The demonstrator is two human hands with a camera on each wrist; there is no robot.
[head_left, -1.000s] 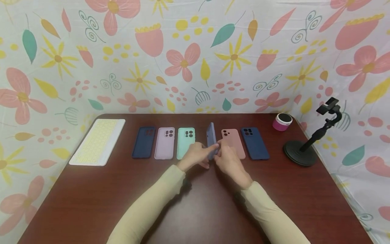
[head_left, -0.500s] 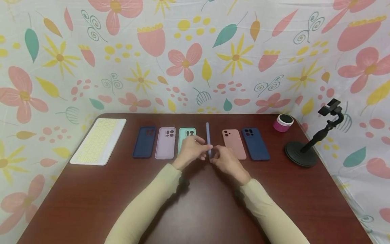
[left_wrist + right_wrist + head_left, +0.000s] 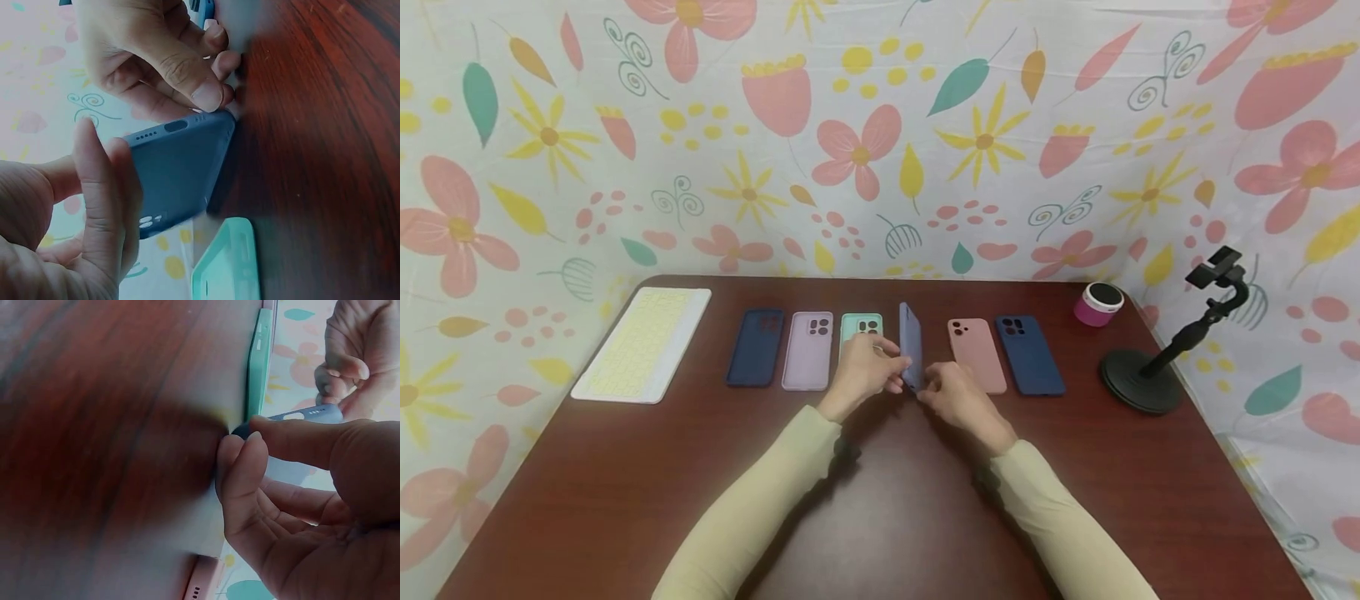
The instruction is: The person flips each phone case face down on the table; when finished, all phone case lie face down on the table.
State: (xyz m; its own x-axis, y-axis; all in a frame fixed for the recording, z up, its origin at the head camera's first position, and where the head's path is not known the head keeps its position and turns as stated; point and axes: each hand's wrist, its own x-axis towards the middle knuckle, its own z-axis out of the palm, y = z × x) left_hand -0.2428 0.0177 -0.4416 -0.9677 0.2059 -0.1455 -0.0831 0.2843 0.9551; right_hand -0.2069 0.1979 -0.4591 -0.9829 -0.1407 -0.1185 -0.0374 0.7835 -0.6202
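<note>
A slate-blue phone case (image 3: 912, 337) stands on its long edge, tilted, on the dark wooden table between my hands. My left hand (image 3: 867, 367) pinches its near end from the left, thumb and fingers at the upper edge. My right hand (image 3: 958, 398) pinches the near lower corner of the case, close to the tabletop. In the left wrist view the case (image 3: 178, 165) shows its hollow inside, port cutout and camera holes. Partly behind my left hand lies a mint phone case (image 3: 861, 323). A pink phone case (image 3: 977, 354) lies just beyond my right hand.
A lilac case (image 3: 807, 352) and a navy case (image 3: 756, 348) lie in the row on the left, with another blue case (image 3: 1030, 354) at its right end. A white keyboard (image 3: 642, 343), a pink round speaker (image 3: 1098, 303) and a black stand (image 3: 1141, 381) flank them.
The slate-blue case has shifted slightly left and turned: edge-on half a second ago, it now shows a broad face. My left hand has moved a little left with it.
</note>
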